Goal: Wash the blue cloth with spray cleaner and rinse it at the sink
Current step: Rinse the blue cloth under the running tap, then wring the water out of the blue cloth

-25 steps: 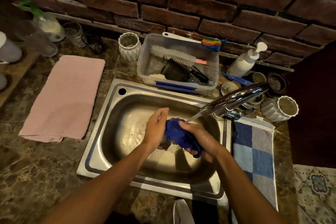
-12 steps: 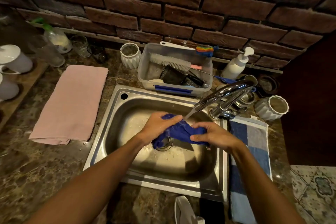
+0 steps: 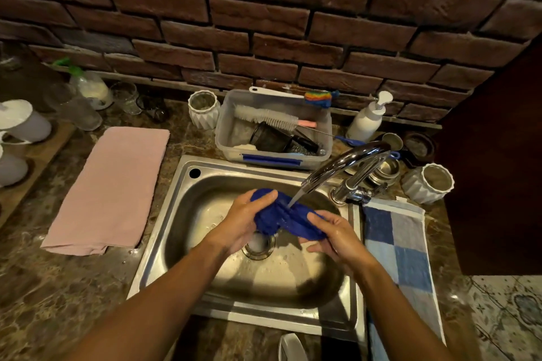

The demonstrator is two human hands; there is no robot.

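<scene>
Sink basin hemmed in at the back and right, open on the left

The faucet (image 3: pixel 346 165) arched from the right rear corner over the sink (image 3: pixel 164 231), its spout low above both hands and the blue cloth (image 3: pixel 286 218), blocking approach from that side. A plastic tub (image 3: pixel 274 130) of brushes stood against the rear rim. The checked towel (image 3: pixel 396 243) lay flat along the right rim and the pink towel (image 3: pixel 110 187) flat to the left, neither barring a pass overhead. The near part of the basin lay open between the forearms.
</scene>
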